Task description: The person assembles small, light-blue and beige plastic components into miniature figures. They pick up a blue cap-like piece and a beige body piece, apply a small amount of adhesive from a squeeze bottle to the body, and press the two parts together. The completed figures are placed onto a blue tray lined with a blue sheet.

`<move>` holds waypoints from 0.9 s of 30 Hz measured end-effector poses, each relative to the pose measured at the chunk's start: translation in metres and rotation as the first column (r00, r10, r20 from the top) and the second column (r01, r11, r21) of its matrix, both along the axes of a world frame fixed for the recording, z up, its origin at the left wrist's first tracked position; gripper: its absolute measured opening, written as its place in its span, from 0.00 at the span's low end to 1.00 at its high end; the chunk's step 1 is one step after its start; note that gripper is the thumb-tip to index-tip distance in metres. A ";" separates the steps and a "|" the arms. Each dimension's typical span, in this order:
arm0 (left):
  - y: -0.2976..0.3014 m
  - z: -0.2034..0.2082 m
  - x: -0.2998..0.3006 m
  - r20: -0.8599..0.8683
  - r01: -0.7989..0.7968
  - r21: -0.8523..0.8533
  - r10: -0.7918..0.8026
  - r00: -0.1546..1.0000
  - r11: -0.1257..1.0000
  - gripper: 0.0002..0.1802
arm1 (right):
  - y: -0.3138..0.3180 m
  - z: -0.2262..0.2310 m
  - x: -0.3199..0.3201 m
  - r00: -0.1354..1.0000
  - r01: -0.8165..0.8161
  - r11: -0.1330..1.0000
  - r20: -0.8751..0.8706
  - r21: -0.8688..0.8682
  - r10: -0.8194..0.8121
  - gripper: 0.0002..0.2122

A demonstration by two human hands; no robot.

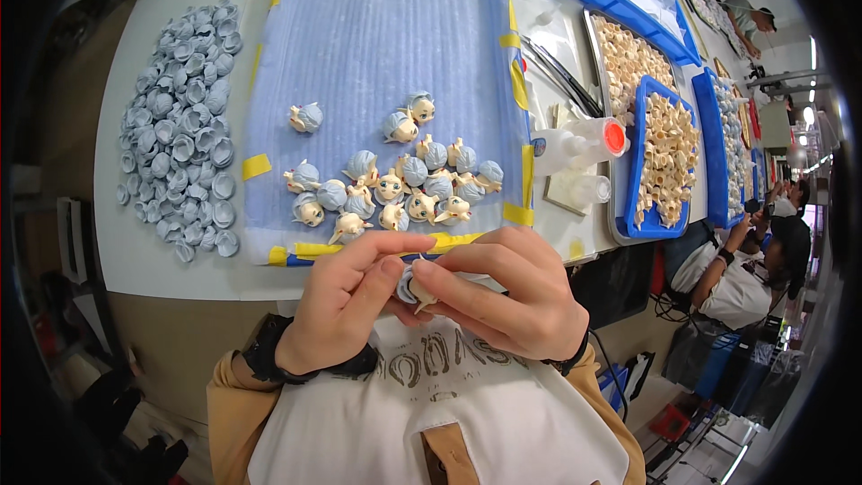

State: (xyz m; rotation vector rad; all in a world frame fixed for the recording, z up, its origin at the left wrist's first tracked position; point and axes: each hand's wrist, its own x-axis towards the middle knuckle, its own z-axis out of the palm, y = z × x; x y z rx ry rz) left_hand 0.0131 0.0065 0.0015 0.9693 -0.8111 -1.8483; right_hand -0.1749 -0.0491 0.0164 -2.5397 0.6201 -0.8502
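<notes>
Between my two hands, close to my chest at the table's front edge, is a small doll head (pixel 422 297) with grey-blue hair and a cream-coloured part. My left hand (pixel 346 292) is closed round its hair side, thumb and fingers pinching. My right hand (pixel 507 292) pinches it from the other side with thumb and forefinger. Fingers cover most of it, so its face cannot be made out. Just beyond, several finished-looking doll heads (pixel 420 207) with pale faces and grey-blue hair lie on a tray (pixel 386 45) lined with bluish sheeting and edged with yellow tape.
Grey-blue hair shells (pixel 184 139) are heaped at the left. To the right stand bottles, one with a red cap (pixel 614 136), beside tweezers (pixel 564 76) and a blue bin (pixel 643 175) of cream-coloured parts. A co-worker (pixel 745 269) sits farther right.
</notes>
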 end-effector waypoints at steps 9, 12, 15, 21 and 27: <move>0.004 -0.013 -0.005 0.224 0.118 -0.149 -0.083 0.971 0.982 0.38 | 0.007 0.004 -0.003 0.989 -0.055 0.993 -0.130 0.100 0.068 0.20; 0.005 -0.012 -0.006 0.266 0.098 -0.132 -0.060 0.962 0.986 0.37 | 0.007 -0.003 -0.003 0.994 -0.068 0.989 -0.078 0.128 0.079 0.20; 0.004 -0.007 -0.008 0.265 0.066 -0.120 -0.032 0.964 0.991 0.33 | 0.009 -0.010 -0.002 0.997 -0.061 0.993 -0.040 0.098 0.065 0.19; 0.005 -0.006 -0.008 0.295 0.027 -0.246 0.048 0.954 0.969 0.29 | 0.011 -0.014 0.004 1.000 -0.017 0.999 0.008 -0.051 0.017 0.20; 0.009 -0.012 0.001 0.233 0.018 -0.233 0.038 0.972 0.972 0.30 | 0.013 -0.017 0.013 0.998 0.000 1.000 0.066 -0.021 0.002 0.22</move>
